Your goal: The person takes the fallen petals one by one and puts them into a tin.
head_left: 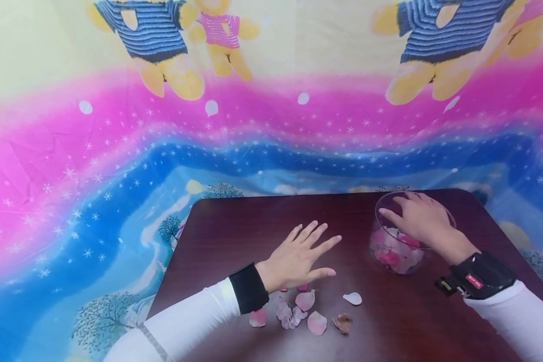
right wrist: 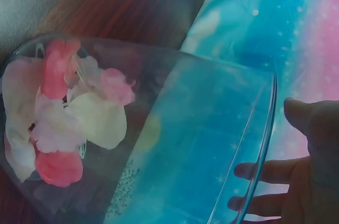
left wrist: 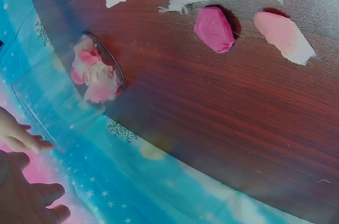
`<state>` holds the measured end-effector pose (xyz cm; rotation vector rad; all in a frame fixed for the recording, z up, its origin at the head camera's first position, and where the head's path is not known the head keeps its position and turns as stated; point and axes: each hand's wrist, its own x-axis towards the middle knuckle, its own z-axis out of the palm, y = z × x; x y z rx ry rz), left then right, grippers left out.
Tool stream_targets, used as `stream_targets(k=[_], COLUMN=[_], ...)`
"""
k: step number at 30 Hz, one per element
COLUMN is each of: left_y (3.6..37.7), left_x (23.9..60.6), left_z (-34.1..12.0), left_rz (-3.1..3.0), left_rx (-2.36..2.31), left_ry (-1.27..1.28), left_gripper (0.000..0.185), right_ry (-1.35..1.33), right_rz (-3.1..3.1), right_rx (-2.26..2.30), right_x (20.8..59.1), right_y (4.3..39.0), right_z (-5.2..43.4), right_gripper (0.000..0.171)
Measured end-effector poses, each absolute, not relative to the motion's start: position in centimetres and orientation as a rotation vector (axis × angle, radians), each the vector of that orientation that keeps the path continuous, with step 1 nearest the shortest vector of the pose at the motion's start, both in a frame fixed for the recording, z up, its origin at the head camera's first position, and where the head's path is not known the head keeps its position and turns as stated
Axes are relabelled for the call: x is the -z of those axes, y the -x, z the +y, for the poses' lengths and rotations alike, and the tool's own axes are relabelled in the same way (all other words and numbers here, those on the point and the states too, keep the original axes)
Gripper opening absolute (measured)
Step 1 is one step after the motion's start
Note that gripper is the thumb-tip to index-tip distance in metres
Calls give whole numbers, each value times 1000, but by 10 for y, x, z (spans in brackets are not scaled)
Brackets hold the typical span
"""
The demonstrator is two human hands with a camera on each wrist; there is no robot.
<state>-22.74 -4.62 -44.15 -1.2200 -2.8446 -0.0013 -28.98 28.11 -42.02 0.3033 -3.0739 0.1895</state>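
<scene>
A clear jar (head_left: 376,207) stands at the right of the table and holds pink, white and red flower petals (head_left: 394,251). My right hand (head_left: 423,216) is at the jar's mouth, its fingers reaching over the rim with nothing visible in them. The right wrist view shows the jar's wall (right wrist: 175,91) and some fingertips seen through the glass. With fingers spread, my left hand (head_left: 294,256) hovers over the table, empty. Near it lie pink petals (head_left: 317,323), a pale cluster (head_left: 290,315), a white petal (head_left: 353,298) and a brown dried piece (head_left: 342,324).
The dark reddish-brown table (head_left: 235,226) has rounded back corners. Behind it hangs a colourful cloth (head_left: 271,125) printed with bears and snowflakes. A magenta petal (left wrist: 214,29) lies on the table, mostly covered by the left hand in the head view.
</scene>
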Motion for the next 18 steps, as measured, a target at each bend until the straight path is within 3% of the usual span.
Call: stream_targets(k=[18], left_y=[238], left_x=[449], left_z=[-68], left_rz=[-2892], left_rx=[4], left_ry=[1102], left_gripper=[74], right_ry=[-470], right_rz=[-2856], right_rx=[-314], right_x=[432], right_y=[269], right_z=[222], right_gripper=[79])
